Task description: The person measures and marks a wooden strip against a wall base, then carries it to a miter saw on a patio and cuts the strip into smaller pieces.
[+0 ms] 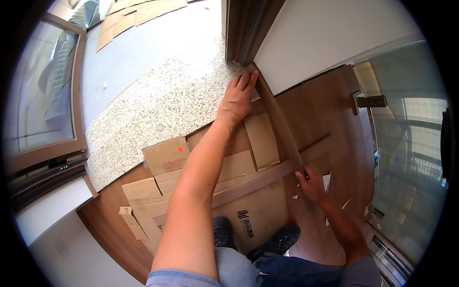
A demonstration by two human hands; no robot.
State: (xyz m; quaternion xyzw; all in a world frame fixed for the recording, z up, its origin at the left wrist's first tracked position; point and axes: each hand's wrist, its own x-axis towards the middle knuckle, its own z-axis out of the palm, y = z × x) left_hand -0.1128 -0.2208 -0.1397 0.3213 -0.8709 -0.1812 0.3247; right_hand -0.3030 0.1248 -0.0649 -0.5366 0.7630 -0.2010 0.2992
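Note:
A long brown skirting board (282,122) slants from the wall corner by the door frame down toward me. My left hand (236,98) reaches to its far end, fingers close together over the edge; the thumb is hidden. Lower right, my right hand (311,182) is closed around the near end. Another brown strip (253,181) lies flat across the cardboard sheets (167,153) and passes under the near part of the held board. My left forearm covers part of this strip and the cardboard.
Speckled stone threshold (158,100) lies beyond the cardboard, with a glazed door (45,91) at left. A white wall (325,38) rises behind the board. At right stands a glass panel with a metal fitting (373,102). My dark shoes (277,239) rest on cardboard over the wood floor (330,105).

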